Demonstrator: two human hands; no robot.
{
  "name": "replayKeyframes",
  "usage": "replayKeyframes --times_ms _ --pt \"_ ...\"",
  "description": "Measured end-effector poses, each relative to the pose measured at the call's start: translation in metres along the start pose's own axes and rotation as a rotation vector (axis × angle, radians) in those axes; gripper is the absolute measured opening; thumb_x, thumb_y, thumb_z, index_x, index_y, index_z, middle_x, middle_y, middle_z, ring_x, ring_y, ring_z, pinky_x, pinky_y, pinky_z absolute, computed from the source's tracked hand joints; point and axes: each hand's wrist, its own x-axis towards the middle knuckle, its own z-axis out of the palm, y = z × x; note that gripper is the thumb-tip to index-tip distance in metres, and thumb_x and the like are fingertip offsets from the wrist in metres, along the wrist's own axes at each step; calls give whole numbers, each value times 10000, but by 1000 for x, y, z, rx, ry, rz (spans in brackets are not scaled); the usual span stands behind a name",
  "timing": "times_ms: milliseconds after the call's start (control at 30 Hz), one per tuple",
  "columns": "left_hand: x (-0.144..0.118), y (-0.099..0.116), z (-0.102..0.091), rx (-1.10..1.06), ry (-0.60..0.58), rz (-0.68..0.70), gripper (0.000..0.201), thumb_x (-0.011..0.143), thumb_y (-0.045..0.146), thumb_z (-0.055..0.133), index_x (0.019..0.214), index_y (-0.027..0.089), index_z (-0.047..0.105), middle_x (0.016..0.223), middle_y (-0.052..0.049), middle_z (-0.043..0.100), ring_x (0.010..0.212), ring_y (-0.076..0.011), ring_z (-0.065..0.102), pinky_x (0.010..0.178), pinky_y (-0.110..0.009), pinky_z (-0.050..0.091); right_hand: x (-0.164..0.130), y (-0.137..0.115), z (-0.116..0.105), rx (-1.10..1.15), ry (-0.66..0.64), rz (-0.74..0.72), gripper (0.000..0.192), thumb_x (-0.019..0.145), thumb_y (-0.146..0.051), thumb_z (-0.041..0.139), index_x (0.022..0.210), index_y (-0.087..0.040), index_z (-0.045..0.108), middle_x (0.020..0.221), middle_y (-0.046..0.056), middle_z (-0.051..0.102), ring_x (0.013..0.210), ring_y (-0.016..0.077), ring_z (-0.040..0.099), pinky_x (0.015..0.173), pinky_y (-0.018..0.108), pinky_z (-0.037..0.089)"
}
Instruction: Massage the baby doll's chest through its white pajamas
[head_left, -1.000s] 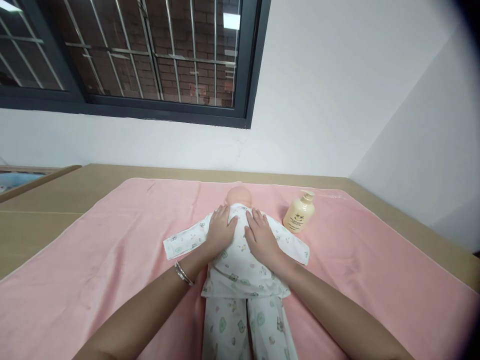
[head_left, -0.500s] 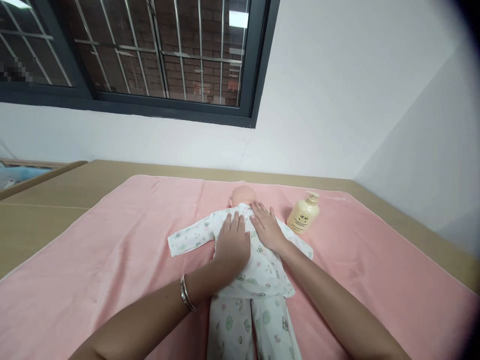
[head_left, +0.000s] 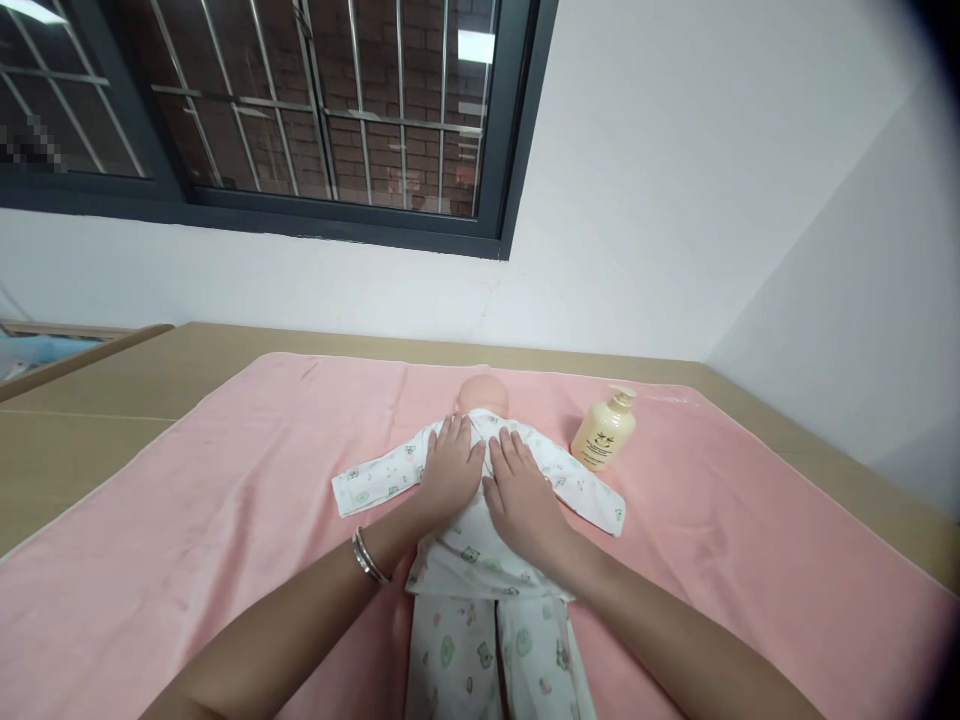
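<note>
A baby doll (head_left: pixel 484 393) lies stretched out with its bald head at the far end, dressed in a white patterned top (head_left: pixel 480 565) and matching trousers (head_left: pixel 454 650). Both sleeves spread out sideways. My left hand (head_left: pixel 452 468) rests flat on the upper left of the doll's torso, fingers extended toward its shoulder. Beside it, my right hand (head_left: pixel 523 500) lies flat on the right half of the torso, fingers pointing toward the neck. Neither hand grasps anything. The doll's face is out of sight.
A pale yellow pump bottle (head_left: pixel 604 432) stands to the right of the doll's shoulder. Under both is a pink cloth (head_left: pixel 262 450) over a wooden tabletop (head_left: pixel 217 345). Behind rise a white wall (head_left: pixel 637 200) and a dark-framed window (head_left: pixel 337 215) with metal bars.
My left hand has slid away from me, up toward the doll's left shoulder. My right hand has drawn back toward me, from the neck down onto the torso.
</note>
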Motion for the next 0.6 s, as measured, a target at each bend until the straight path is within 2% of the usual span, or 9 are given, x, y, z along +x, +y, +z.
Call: replayKeyframes --times_ms 100,200,367,467,600 --pt "8 -7 0 -46 -17 -27 539 953 333 287 1431 92 346 1537 -153 287 1450 -275 194 1169 -529 143 -13 -15 -2 -28 -18 -47 587 955 -299 302 1487 -56 259 1575 118 184 1462 306 28 1175 505 201" --pt "8 -11 4 -76 26 -13 533 953 319 279 1429 91 357 1529 -138 316 1449 -255 206 1181 -494 145 -14 -16 -4 -3 -16 -94 565 957 -280 295 1487 -84 275 1577 90 188 1464 295 17 1178 501 198" --pt "0 -14 15 -110 152 50 487 951 289 300 1388 122 434 1487 -126 403 1425 -240 279 1185 -476 166 12 11 -4 104 7 -67 556 1000 -408 213 1496 -162 264 1579 66 188 1466 242 89 1180 505 135" --pt "-1 -18 19 -178 204 77 461 946 287 333 1352 128 480 1455 -129 449 1404 -251 322 1178 -488 199 29 31 -5 122 -4 -19 563 1001 -457 198 1498 -199 255 1578 91 186 1464 236 108 1169 519 115" --pt "-2 -24 24 -295 308 102 400 946 282 343 1268 170 552 1388 -109 525 1354 -244 398 1162 -498 247 36 44 -15 54 17 138 557 995 -419 240 1472 -140 316 1561 155 222 1457 275 131 1155 552 106"
